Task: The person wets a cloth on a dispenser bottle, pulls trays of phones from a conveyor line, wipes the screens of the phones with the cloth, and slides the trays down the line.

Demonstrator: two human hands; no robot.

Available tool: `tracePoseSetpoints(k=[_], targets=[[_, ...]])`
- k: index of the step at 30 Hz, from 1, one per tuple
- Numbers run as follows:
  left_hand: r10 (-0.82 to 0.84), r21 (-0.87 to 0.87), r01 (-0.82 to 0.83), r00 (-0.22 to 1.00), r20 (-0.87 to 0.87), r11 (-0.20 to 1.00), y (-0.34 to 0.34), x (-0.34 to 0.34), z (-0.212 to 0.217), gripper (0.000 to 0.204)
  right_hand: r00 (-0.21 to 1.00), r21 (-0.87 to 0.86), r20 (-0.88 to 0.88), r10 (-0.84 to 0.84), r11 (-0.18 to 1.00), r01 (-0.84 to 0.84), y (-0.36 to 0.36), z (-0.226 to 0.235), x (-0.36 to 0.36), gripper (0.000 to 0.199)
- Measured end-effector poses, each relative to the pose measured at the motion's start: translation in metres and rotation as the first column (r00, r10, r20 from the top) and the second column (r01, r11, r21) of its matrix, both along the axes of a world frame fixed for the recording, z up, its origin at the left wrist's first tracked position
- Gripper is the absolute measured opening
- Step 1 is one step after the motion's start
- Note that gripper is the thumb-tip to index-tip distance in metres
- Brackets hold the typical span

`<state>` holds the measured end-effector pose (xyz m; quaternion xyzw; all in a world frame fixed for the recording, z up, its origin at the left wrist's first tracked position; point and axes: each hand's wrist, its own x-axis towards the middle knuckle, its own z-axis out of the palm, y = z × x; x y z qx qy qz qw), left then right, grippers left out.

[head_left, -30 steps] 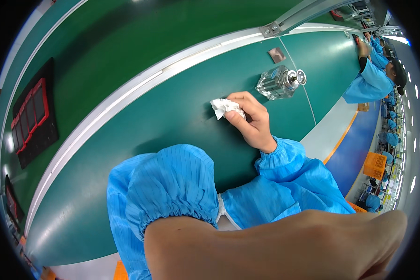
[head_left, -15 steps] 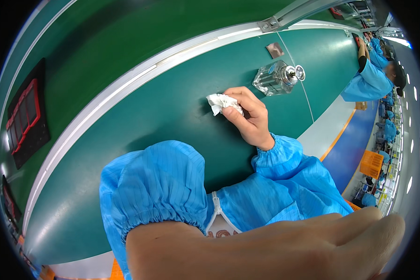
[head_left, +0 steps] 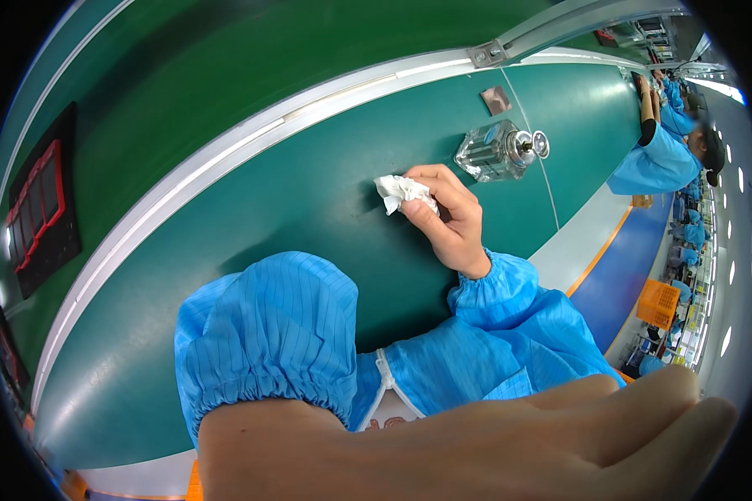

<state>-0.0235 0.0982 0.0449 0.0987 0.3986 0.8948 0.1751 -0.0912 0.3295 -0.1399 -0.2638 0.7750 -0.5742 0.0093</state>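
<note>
My right hand (head_left: pixel 453 217) is closed on a crumpled white tissue (head_left: pixel 403 194), pinched between thumb and fingers. The tissue is on or just above the green tabletop (head_left: pixel 309 200). Beyond that hand, slightly to its right, a clear square bottle with a metal pump top (head_left: pixel 497 152) stands on the table. My left hand (head_left: pixel 576 434) is raised very near the camera and stretches across the lower edge from left to right. Its back shows, but its fingers are bent away and partly cut off, and anything it holds is hidden.
A small brownish-grey square piece (head_left: pixel 496 100) lies behind the bottle. A pale metal rail (head_left: pixel 284 125) borders the table's far side. Black panels with a red frame (head_left: pixel 46 204) are at the left. Another person in blue (head_left: pixel 660 159) works at far right, near an orange crate (head_left: pixel 658 303).
The view has shifted slightly. My right hand still grips the tissue in nearly the same place, and my left hand remains raised close to the camera.
</note>
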Motion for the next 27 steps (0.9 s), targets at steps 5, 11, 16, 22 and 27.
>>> tracePoseSetpoints(k=[5,11,16,22,27], targets=[[0.038,-0.028,-0.038,0.999,0.021,0.999,0.0,0.001,0.004,0.027,1.0,0.018,0.001,0.018,1.0,-0.018,0.002,0.0,0.0,0.021],[0.089,-0.063,-0.086,0.995,0.04,0.994,0.0,0.002,0.008,0.028,1.0,-0.004,0.009,-0.01,1.0,0.01,0.0,0.0,0.0,0.019],[0.133,-0.093,-0.127,0.989,0.058,0.988,0.002,0.003,0.011,0.028,1.0,0.002,0.026,-0.018,1.0,0.018,0.001,-0.001,0.0,0.019],[0.177,-0.135,-0.165,0.981,0.079,0.977,0.005,0.003,0.014,0.029,0.999,-0.006,0.023,-0.023,1.0,0.023,0.002,-0.002,-0.001,0.018],[0.219,-0.171,-0.201,0.971,0.092,0.965,0.007,0.002,0.016,0.029,1.0,0.004,0.028,-0.014,1.0,0.014,0.003,-0.001,-0.001,0.018]])
